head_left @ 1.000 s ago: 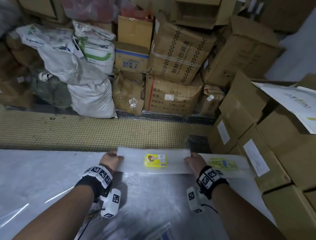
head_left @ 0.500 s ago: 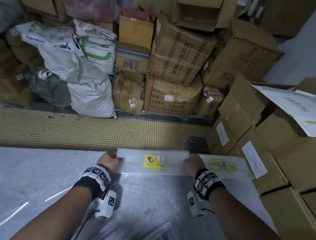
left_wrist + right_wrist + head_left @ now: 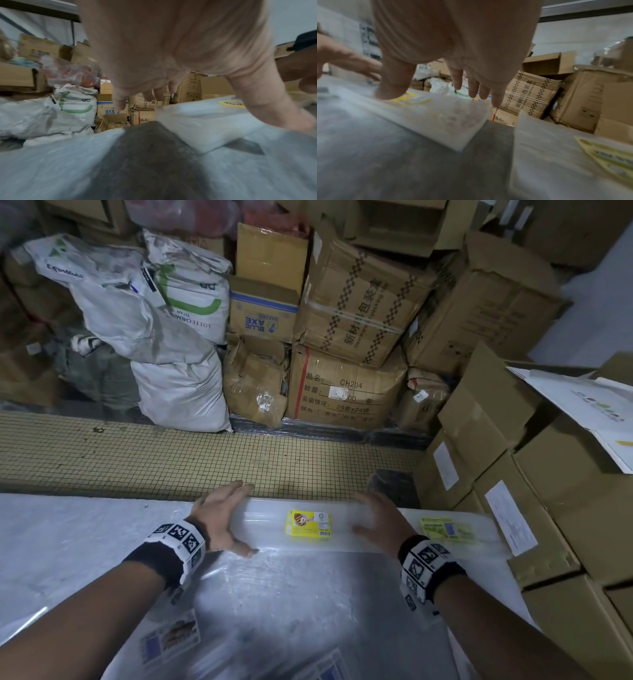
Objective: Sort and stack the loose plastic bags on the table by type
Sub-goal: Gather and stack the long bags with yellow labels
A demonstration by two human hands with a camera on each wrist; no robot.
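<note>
1. Head view: a flat stack of clear bags (image 3: 308, 525) with a yellow label (image 3: 309, 524) on top lies at the far edge of the counter (image 3: 68, 542).
   - The left hand (image 3: 219, 520) is at the left end of the stack. Its fingers (image 3: 236, 491) are straight and spread, and the thumb touches the counter just beside the stack's near edge.
   - The right hand (image 3: 380, 520) is over the right end of the stack. Its fingers are straight and apart. It is blurry, so I cannot tell if it touches the bags.
   - A second stack with a pale green label (image 3: 447, 530) lies just to the right of the first stack.
   - More clear bags with printed pictures (image 3: 171, 638) lie nearer the person than the stack.
   - Behind the stack, past the counter, are brown boxes (image 3: 346, 316) and white sacks (image 3: 178, 392).

2. Left wrist view: the left hand (image 3: 171, 47) is open above the corner of the stack (image 3: 202, 125). The fingers (image 3: 120, 101) hang straight and hold nothing. The thumb reaches down onto the stack's near edge.

3. Right wrist view: the right hand (image 3: 453, 40) is open over the other end of the stack (image 3: 447, 121). Its fingers (image 3: 473, 88) are apart and point down, holding nothing. The second stack (image 3: 556, 155) lies just right of the first one, with a gap of bare counter (image 3: 491, 135) between them.
</note>
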